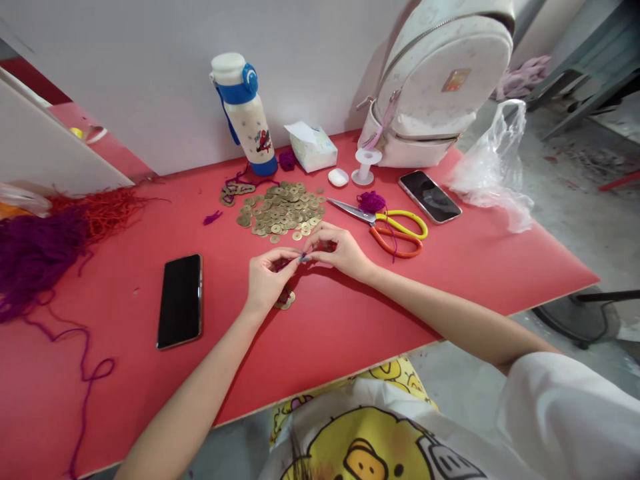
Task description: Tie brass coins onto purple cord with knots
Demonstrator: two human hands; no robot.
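Note:
My left hand [270,277] and my right hand [340,252] meet fingertip to fingertip above the red table. Both are closed in a pinch on a purple yarn, of which only a bit shows between the fingers. Under my left hand hang or lie a few brass coins [286,300] with holes, joined by the purple yarn; the hand partly hides them. Just beyond my hands lies a loose pile of brass coins [290,208]. A short chain of strung coins [234,192] rests at the pile's far left.
Scissors [395,230] and a purple yarn ball [371,201] lie right of my hands. One phone [181,301] is at left, another [430,196] at right. A bottle [247,117], tissue pack [314,150], spool [367,167] and backpack [440,87] stand behind. Purple yarn [40,257] heaps far left.

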